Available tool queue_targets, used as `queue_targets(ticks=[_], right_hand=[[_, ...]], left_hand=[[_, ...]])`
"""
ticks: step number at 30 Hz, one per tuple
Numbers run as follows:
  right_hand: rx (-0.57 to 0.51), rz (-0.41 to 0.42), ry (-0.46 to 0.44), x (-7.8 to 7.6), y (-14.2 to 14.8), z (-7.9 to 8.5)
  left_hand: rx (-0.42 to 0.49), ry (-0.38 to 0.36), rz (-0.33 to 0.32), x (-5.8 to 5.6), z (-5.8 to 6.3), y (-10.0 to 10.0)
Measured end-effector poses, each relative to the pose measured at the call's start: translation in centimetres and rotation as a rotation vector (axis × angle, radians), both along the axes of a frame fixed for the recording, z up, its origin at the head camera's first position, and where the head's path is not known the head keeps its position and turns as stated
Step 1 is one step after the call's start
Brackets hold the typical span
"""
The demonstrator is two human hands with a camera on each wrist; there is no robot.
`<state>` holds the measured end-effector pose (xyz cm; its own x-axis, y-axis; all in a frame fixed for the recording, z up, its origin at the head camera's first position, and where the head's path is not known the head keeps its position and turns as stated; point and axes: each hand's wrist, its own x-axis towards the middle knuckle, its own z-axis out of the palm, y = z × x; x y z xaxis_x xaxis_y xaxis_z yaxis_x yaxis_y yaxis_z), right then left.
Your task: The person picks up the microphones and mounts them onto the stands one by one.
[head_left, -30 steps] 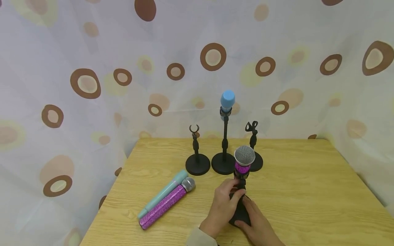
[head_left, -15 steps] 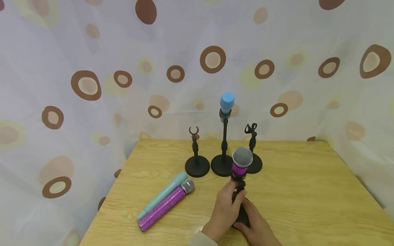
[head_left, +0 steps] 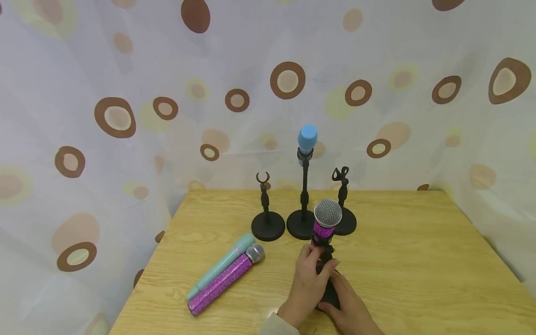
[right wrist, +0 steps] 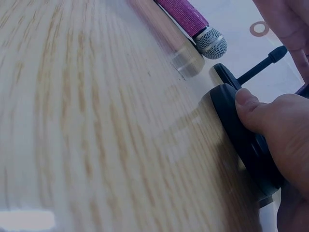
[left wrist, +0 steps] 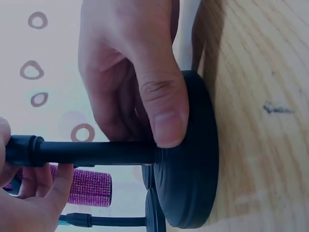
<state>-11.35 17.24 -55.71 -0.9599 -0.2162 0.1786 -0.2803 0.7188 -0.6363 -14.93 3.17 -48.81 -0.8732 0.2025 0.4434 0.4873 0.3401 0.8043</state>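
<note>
"What's closest to the person?"

"The right hand (head_left: pixel 351 304). It grips the round base of the front stand (left wrist: pixel 111 153), thumb pressed on top."

"And the left hand (head_left: pixel 304 284), with the pale sleeve (head_left: pixel 278 324)?"

"Just above it, fingers and thumb closed round the post, below the clip. So both hands hold the one stand, over the near part of the table (head_left: pixel 418 260)."

"Does the base touch the wood?"

"I can't tell from these views."

"What sits in its clip?"

"A glittery purple microphone (head_left: pixel 327 216), tilted, its silver mesh head up."

"Anything beside the hands?"

"To their left, well apart from them, a second purple microphone (head_left: pixel 222 285) lies slantwise on the table. A mint microphone (head_left: pixel 219 267) lies alongside it, on the far side."

"Further back?"

"Three black stands in a row. The left stand (head_left: pixel 265 199) has a C-shaped clip on top. The middle stand (head_left: pixel 304 197) is the tallest and carries a blue microphone (head_left: pixel 307 137). The right stand (head_left: pixel 343 193) has a looped clip, and the front stand's microphone partly hides its base."

"Behind them?"

"A pale curtain (head_left: pixel 251 46) printed with brown rings and soft spots."
</note>
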Motion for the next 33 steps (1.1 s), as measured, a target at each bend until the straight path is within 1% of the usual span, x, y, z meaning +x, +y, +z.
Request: queue_targets(ticks=[2, 5, 8, 12, 19, 23, 25, 29, 33], right_hand=[[0.002, 0.002, 0.026, 0.1, 0.0, 0.0], [0.004, 0.003, 0.078, 0.2, 0.1, -0.1], [-0.003, 0.000, 0.069, 0.2, 0.1, -0.1], [-0.007, -0.001, 0.048, 0.2, 0.0, -0.1], [0.013, -0.008, 0.110, 0.3, -0.1, -0.3], [0.003, -0.002, 0.110, 0.2, -0.1, -0.2], [-0.005, 0.001, 0.090, 0.2, -0.1, 0.0], [0.014, -0.013, 0.047, 0.2, -0.2, 0.0], [0.030, -0.027, 0.029, 0.3, -0.1, -0.1]], left_hand=[[0.008, 0.020, -0.018, 0.0, 0.1, 0.0], [0.034, 0.064, -0.063, -0.1, 0.3, -0.1], [0.061, 0.077, -0.088, -0.2, 0.5, 0.0], [0.084, 0.034, -0.094, -0.1, 0.6, -0.1], [0.117, -0.026, -0.126, -0.3, 1.2, -0.1], [0.133, -0.055, -0.144, -0.4, 1.8, -0.2], [0.128, -0.055, -0.148, -0.5, 2.1, -0.2], [0.120, -0.040, -0.148, -0.5, 2.5, -0.2], [0.120, -0.033, -0.151, -0.6, 3.0, -0.2]])
